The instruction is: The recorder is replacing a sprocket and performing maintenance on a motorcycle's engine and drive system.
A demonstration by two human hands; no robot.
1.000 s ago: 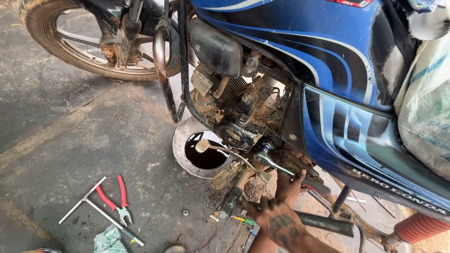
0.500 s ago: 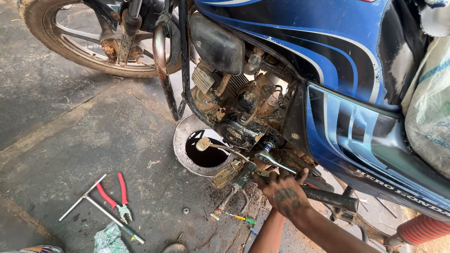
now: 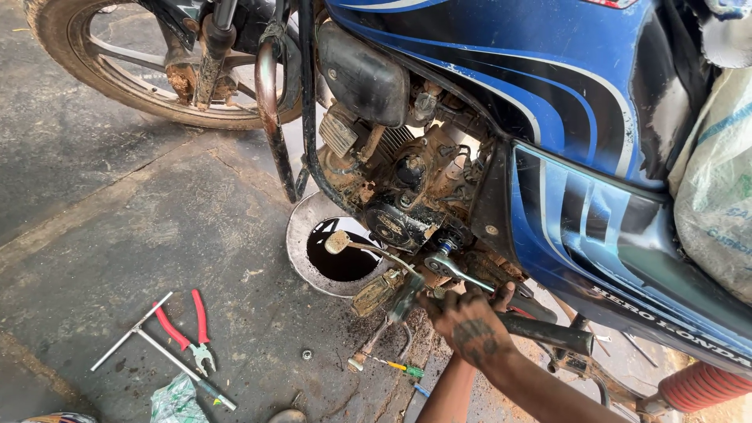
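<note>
Gripping a wrench (image 3: 450,268) — hand (image 3: 468,319), drain pan (image 3: 301,235) holding dark oil (image 3: 342,256)

Motorcycle (image 3: 548,102) stands at far right, front wheel (image 3: 117,70) far left. Drain pan (image 3: 301,235) on the floor under the engine (image 3: 399,180). One hand (image 3: 466,321) near the footpeg, just right of the pan, below the spanner (image 3: 454,270). Pliers (image 3: 188,325) and T-wrench (image 3: 149,345) lie near left; screwdriver (image 3: 395,366) near centre.
</note>
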